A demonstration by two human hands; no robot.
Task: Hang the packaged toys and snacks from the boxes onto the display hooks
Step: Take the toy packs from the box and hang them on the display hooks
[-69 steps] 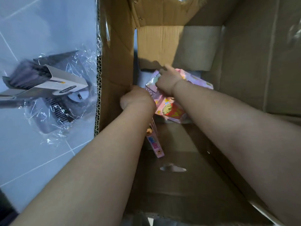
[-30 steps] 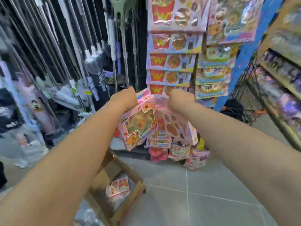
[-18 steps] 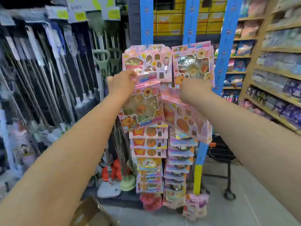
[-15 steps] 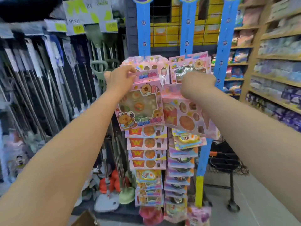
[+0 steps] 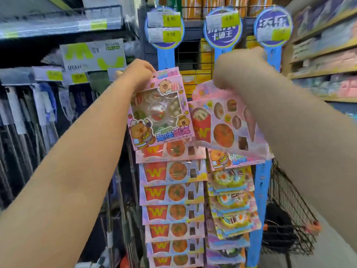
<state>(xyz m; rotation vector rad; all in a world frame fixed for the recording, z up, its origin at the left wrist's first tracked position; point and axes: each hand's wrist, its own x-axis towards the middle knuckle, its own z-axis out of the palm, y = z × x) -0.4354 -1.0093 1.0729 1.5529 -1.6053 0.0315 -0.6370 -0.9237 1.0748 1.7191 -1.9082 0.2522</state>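
My left hand (image 5: 139, 73) grips the top of a pink bear-print toy pack (image 5: 159, 110) with a clear window, held up against the left blue display strip (image 5: 165, 57). My right hand (image 5: 234, 71) grips the top of a pink fast-food toy pack (image 5: 225, 125) with a red fries carton printed on it, tilted in front of the middle blue strip (image 5: 219, 55). Below both packs hang columns of the same kind of toys (image 5: 172, 192), overlapping down the strips. The hooks themselves are hidden behind the packs.
A third blue strip (image 5: 259, 178) stands at the right, with a black wire basket (image 5: 289, 217) beside it. Mops and brooms (image 5: 38, 117) hang on the left wall. Store shelves (image 5: 326, 60) run along the right. Round price signs (image 5: 165, 26) top the strips.
Both hands left the cardboard box with one pack each and rose to the upper part of the display strips. The view tilted up from the floor to the strip tops.
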